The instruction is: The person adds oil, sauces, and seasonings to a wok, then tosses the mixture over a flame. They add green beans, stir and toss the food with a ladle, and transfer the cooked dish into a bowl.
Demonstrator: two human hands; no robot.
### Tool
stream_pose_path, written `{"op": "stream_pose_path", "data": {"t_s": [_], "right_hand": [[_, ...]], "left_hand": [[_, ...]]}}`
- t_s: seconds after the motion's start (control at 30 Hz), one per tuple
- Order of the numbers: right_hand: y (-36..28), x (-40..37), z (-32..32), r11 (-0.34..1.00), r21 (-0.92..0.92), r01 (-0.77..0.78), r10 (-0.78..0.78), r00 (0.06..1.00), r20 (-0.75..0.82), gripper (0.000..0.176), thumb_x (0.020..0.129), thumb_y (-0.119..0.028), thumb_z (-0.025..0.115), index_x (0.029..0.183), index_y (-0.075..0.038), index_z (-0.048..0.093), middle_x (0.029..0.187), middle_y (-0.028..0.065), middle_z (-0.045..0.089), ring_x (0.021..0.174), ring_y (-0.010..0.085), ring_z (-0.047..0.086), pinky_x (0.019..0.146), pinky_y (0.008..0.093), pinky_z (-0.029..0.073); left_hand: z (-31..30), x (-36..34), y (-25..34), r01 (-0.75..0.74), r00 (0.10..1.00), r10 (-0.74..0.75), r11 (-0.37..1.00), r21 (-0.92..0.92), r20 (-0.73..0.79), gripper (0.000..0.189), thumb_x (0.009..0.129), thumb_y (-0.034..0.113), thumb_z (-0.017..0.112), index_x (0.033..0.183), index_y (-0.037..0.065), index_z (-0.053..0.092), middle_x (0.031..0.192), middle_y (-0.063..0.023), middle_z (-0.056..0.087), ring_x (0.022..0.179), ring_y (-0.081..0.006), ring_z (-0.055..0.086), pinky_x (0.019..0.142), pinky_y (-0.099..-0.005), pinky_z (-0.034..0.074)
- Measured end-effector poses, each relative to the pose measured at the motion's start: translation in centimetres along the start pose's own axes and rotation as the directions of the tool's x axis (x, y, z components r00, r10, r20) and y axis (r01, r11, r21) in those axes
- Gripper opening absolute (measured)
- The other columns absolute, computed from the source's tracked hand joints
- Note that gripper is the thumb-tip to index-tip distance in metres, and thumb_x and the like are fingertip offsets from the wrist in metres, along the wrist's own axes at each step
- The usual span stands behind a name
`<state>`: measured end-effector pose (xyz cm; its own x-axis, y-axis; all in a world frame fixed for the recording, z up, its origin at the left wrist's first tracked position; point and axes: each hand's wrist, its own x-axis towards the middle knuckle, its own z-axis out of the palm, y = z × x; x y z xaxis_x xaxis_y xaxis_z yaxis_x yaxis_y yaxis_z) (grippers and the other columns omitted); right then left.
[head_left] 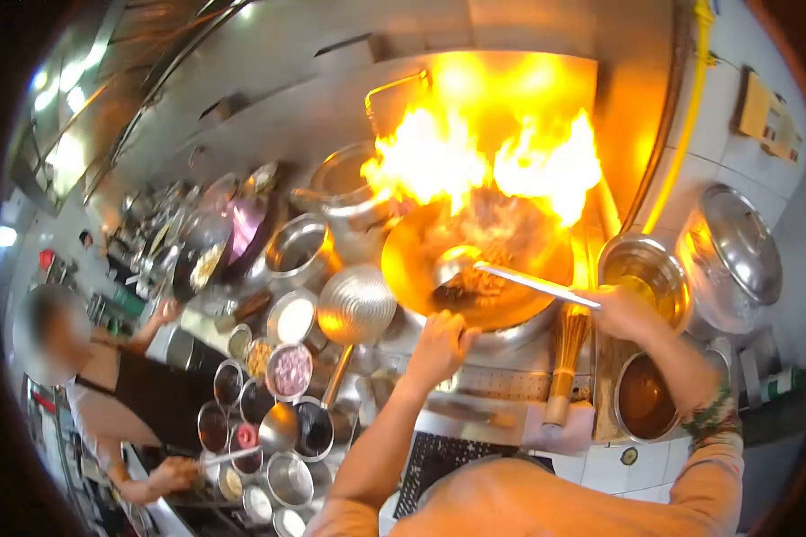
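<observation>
The wok [407,268] held browned food [485,283], and flames [546,161] blazed over its far rim. To its right stood a pot of yellowish liquid [620,255], and nearer the person's body a pot of brown liquid [618,398]; on the other side, a bowl of pinkish pieces [270,374] sat just beside a bowl of something white [271,320]. The right hand [631,311] had its fingers wrapped around the handle of a ladle [539,285], whose cup rested inside the wok at the food's left edge. The left hand [442,347] was at the near rim, its fingers bent, though whether they gripped the metal I could not tell. A strainer [357,304] hemmed in the wok's left side, and a whisk [567,358] lay between it and the right-hand pots. The room between the hands spanned the wok's near wall, with the surface [519,383] forming a narrow strip in front.
</observation>
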<state>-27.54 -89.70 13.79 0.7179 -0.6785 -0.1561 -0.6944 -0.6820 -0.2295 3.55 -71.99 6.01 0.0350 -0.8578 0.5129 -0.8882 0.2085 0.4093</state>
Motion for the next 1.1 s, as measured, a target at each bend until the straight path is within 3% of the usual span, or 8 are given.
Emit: {"op": "stream_pose_path", "data": {"t_s": [0.17,0.27,0.6,0.67,0.87,0.93,1.03,1.1], "right_hand": [[1.0,-3.4,-5.9,0.960,-0.232,-0.155,0.142,0.987,-0.073,0.046,0.091,-0.014,0.057,0.136,-0.024,0.062,0.113,0.0219,0.069,0.097,0.0398,0.068,0.084,0.0461,0.055],[5.9,-4.9,-6.1,0.968,0.126,0.216,-0.182,0.954,-0.237,0.048,0.089,-0.012,0.060,0.136,-0.022,0.063,0.124,0.0207,0.067,0.108,0.0371,0.067,0.091,0.0422,0.054],[-5.5,1.1,3.0,0.889,0.401,-0.219,0.282,0.954,-0.105,0.049,0.088,-0.012,0.065,0.136,-0.016,0.059,0.121,0.0220,0.067,0.115,0.0387,0.063,0.099,0.0424,0.049],[-6.5,1.1,3.4,0.872,0.437,-0.221,0.287,0.954,-0.090,0.050,0.089,-0.011,0.065,0.138,-0.011,0.057,0.121,0.0228,0.067,0.117,0.0389,0.062,0.100,0.0424,0.048],[-6.5,-1.5,4.0,0.521,0.766,-0.376,0.280,0.923,0.263,0.051,0.094,-0.011,0.063,0.143,-0.007,0.052,0.082,0.0122,0.065,0.063,0.0204,0.065,0.056,0.0362,0.054],[-6.9,-0.9,3.9,0.555,0.739,-0.381,0.305,0.920,0.246,0.053,0.095,-0.012,0.062,0.146,-0.009,0.049,0.070,0.0059,0.059,0.051,0.0116,0.055,0.045,0.0298,0.047],[-8.5,1.7,4.3,0.742,0.575,-0.344,0.407,0.913,0.020,0.053,0.095,-0.010,0.062,0.146,-0.008,0.049,0.072,0.0071,0.061,0.052,0.0135,0.057,0.046,0.0310,0.048],[-8.5,2.3,5.2,0.722,0.619,-0.310,0.370,0.928,0.034,0.053,0.094,-0.010,0.062,0.146,-0.008,0.049,0.075,0.0072,0.061,0.052,0.0140,0.056,0.045,0.0309,0.048]], "left_hand": [[-0.3,0.1,1.5,0.137,0.989,-0.129,0.985,-0.108,0.076,0.024,0.089,0.022,0.070,0.079,0.002,0.059,0.081,-0.0170,0.057,0.082,-0.0400,0.053,0.076,-0.0504,0.041],[1.3,0.2,-0.1,0.098,0.995,-0.094,0.982,-0.159,0.037,0.025,0.090,0.022,0.070,0.080,0.001,0.061,0.082,-0.0186,0.058,0.081,-0.0416,0.053,0.077,-0.0507,0.041],[-5.1,-3.9,5.7,0.084,0.987,-0.101,0.988,-0.133,-0.129,0.022,0.089,0.015,0.071,0.106,0.004,0.063,0.103,-0.0183,0.062,0.106,-0.0405,0.057,0.091,-0.0457,0.048],[-5.9,-9.2,5.9,0.272,0.959,-0.244,0.936,-0.222,0.144,0.026,0.087,0.018,0.074,0.106,0.003,0.065,0.102,-0.0169,0.064,0.099,-0.0386,0.062,0.086,-0.0445,0.051],[0.8,-32.0,-1.6,0.735,0.632,-0.604,0.666,-0.129,0.485,0.038,0.093,0.034,0.064,0.120,0.007,0.068,0.108,-0.0237,0.069,0.102,-0.0426,0.066,0.089,-0.0467,0.052],[2.3,-37.0,-3.5,0.814,0.377,-0.676,0.568,0.122,0.633,0.048,0.091,0.038,0.062,0.132,0.012,0.064,0.114,-0.0259,0.068,0.105,-0.0446,0.066,0.091,-0.0478,0.053],[8.9,-47.7,-8.7,0.461,0.286,-0.335,0.869,0.177,0.898,0.055,0.091,0.043,0.060,0.135,0.011,0.061,0.119,-0.0253,0.068,0.103,-0.0431,0.068,0.091,-0.0498,0.054],[7.7,-45.7,-6.2,0.873,-0.164,-0.554,0.304,0.382,0.816,0.039,0.096,0.037,0.052,0.121,0.011,0.068,0.112,-0.0215,0.071,0.097,-0.0382,0.070,0.086,-0.0467,0.055]]}}
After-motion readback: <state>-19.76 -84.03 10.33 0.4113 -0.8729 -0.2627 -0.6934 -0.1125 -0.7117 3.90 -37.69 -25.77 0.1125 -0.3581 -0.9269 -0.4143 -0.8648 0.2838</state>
